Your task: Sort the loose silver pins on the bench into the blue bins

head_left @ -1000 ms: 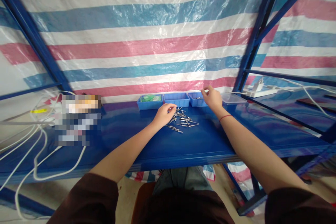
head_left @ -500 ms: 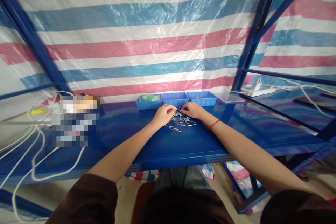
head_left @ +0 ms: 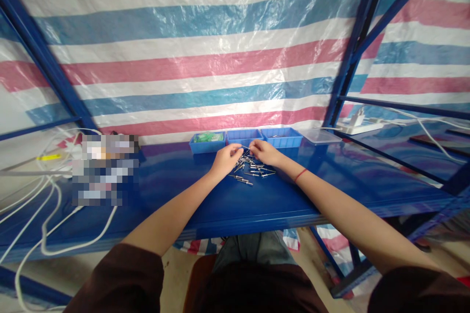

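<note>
A small pile of silver blind rivets lies on the blue tabletop. Above its far side, my left hand and my right hand face each other with fingertips pinched. Between them stretches one thin silver rivet, its ends hidden in the fingers of both hands. Just behind my hands stands a blue bin in the middle of a row. The right bin has a few thin metal pieces inside, and the left bin holds green and clear plastic bags.
A clear plastic lid lies right of the bins. White cables and a blurred-out heap take up the left side. Blue frame posts rise at both sides; a white power strip sits at the right.
Both hands have lifted slightly from the pile, and a thin rivet now shows between their fingertips. More of the pile is visible beneath them.
</note>
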